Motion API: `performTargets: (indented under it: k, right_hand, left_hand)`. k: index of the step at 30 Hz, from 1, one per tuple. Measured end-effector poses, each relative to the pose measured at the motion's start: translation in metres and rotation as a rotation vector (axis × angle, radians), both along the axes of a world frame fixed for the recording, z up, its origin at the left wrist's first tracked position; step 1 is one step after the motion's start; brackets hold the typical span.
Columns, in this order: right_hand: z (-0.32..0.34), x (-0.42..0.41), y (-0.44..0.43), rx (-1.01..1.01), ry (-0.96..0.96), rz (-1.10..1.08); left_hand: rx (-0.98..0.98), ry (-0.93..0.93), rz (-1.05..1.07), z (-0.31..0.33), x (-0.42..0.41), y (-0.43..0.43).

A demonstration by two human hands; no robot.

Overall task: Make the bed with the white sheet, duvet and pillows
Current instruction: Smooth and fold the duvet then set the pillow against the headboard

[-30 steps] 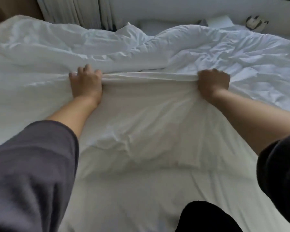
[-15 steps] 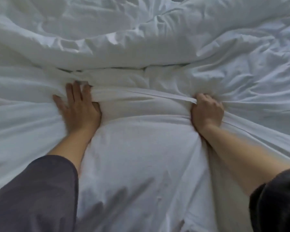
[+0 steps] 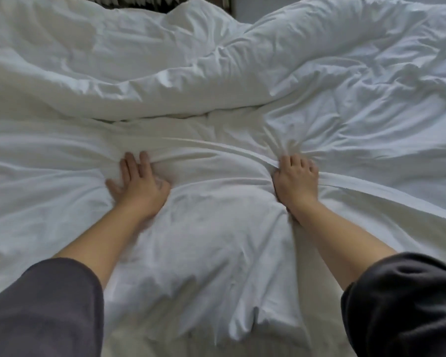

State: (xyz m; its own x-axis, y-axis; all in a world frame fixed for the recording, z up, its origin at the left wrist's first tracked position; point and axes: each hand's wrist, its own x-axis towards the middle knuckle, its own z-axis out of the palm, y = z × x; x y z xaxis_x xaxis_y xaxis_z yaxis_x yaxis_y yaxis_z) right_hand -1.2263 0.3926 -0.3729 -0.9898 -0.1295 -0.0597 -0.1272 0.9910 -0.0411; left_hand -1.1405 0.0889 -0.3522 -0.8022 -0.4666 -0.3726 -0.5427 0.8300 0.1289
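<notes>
The right hand (image 3: 295, 181) is curled tight, its fingers bunching the white sheet (image 3: 216, 240) at the folded hem band (image 3: 371, 188), so that creases fan out from the fist. The left hand (image 3: 137, 186) lies flat, fingers straight and slightly spread, pressing the same sheet down, with the fingertips at a raised fold. The sheet spreads toward the viewer between the two forearms, rumpled and not yet smooth, and a cream layer (image 3: 144, 349) shows beneath it at the near edge. Just beyond the hands the duvet (image 3: 165, 81) is heaped across the far side of the bed, its edge lying over the sheet. No pillow can be made out for certain. The likely trouble is uneven tension. With one hand gripping and the other only pressing, a pull would probably drag the sheet askew or slip it from under the flat palm, and the duvet's weight could hold the far part back. No container is in view.
</notes>
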Motion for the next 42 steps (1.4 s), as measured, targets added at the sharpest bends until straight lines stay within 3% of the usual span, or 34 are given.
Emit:
performTargets:
  k: [4, 9, 17, 24, 30, 35, 40, 42]
  right_hand:
    - [0.017, 0.049, 0.029, 0.074, -0.127, 0.000]
    - [0.038, 0.089, 0.084, 0.208, -0.087, -0.012]
    - [0.091, 0.149, 0.192, 0.167, -0.188, -0.406]
    - [0.113, 0.199, 0.346, 0.298, -0.326, -0.704]
    - [0.092, 0.213, 0.451, 0.433, -0.294, -0.812]
    - [0.091, 0.176, 0.508, 0.358, -0.156, -0.617]
    - [0.125, 0.074, 0.538, 0.353, -0.018, -0.376]
    - [0.137, 0.019, 0.541, 0.285, 0.164, -0.280]
  left_hand:
    - [0.092, 0.062, -0.166, 0.017, 0.034, 0.056]
    - [0.118, 0.138, -0.455, 0.026, 0.058, 0.122]
    - [0.042, 0.079, -0.689, 0.062, 0.051, 0.172]
    - [0.065, 0.176, -1.017, 0.078, 0.042, 0.328]
    - [0.098, 0.243, -1.021, 0.061, 0.039, 0.424]
    - [-0.019, 0.254, -1.008, 0.063, 0.004, 0.498]
    - [-0.127, 0.017, -0.955, 0.066, -0.049, 0.545]
    - [-0.132, 0.104, -0.858, 0.076, -0.079, 0.548]
